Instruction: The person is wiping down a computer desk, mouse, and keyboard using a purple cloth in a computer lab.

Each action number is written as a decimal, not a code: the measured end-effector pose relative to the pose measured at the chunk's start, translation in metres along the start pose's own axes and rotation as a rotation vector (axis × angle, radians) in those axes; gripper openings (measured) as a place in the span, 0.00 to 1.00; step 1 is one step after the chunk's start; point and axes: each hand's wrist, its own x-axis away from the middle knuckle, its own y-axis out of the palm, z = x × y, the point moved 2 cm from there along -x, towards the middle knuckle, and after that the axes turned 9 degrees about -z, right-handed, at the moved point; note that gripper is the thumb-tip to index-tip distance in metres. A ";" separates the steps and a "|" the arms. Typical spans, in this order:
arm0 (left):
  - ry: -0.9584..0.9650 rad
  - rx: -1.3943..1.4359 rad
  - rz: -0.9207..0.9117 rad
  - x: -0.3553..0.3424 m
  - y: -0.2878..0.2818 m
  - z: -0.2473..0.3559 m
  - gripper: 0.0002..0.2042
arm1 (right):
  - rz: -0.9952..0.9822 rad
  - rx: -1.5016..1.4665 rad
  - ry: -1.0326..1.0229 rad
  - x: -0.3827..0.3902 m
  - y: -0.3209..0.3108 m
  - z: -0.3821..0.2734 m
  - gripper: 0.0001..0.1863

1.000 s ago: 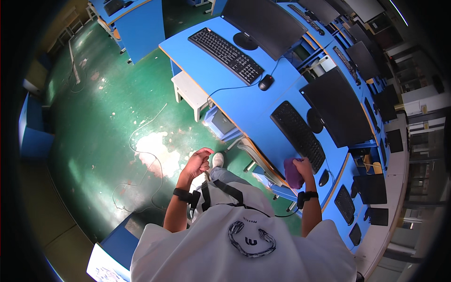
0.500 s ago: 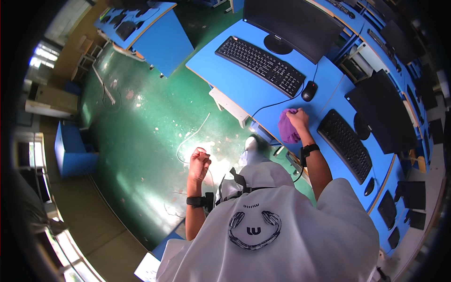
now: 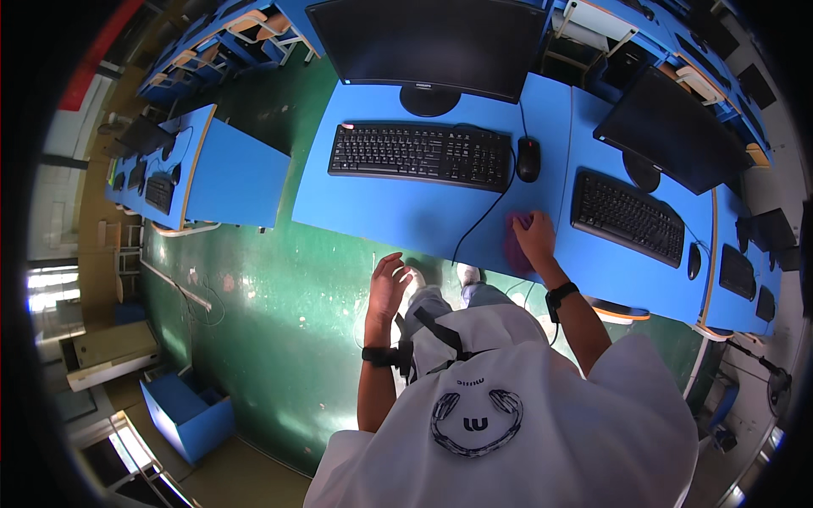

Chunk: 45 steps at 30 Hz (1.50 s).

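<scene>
My right hand (image 3: pixel 535 240) is closed around a purple cloth (image 3: pixel 515 251) at the near edge of a blue desk (image 3: pixel 373 203). Part of the cloth is hidden under the fingers. Just beyond it lies a black mouse (image 3: pixel 528 159), with its cable running down to the desk's front edge. To the left of the mouse is a black keyboard (image 3: pixel 419 155), and behind that stands a large black monitor (image 3: pixel 423 46). My left hand (image 3: pixel 388 284) hangs over the floor short of the desk, fingers loosely curled and apart, holding nothing.
A second monitor (image 3: pixel 669 131) and keyboard (image 3: pixel 627 220) occupy the adjoining desk on the right. Another blue desk (image 3: pixel 237 173) stands at the left. Below lies a green floor (image 3: pixel 262 339) with a loose cable; a blue box-like cabinet (image 3: pixel 188 415) is at the lower left.
My view has turned to the right, so the desk now lies squarely ahead. My right hand keeps hold of the cloth by the front edge. The left hand's fingers have loosened from a tighter curl.
</scene>
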 end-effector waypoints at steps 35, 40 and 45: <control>-0.247 0.262 -0.004 -0.282 -0.049 0.029 0.07 | 0.221 0.121 0.191 -0.109 -0.004 -0.041 0.18; -0.029 -0.310 -0.072 -0.300 -0.080 0.014 0.11 | 0.041 0.118 0.428 -0.158 0.002 -0.032 0.31; -0.146 -0.162 0.033 -0.293 -0.076 0.031 0.06 | -0.017 0.195 0.313 -0.171 0.011 -0.039 0.28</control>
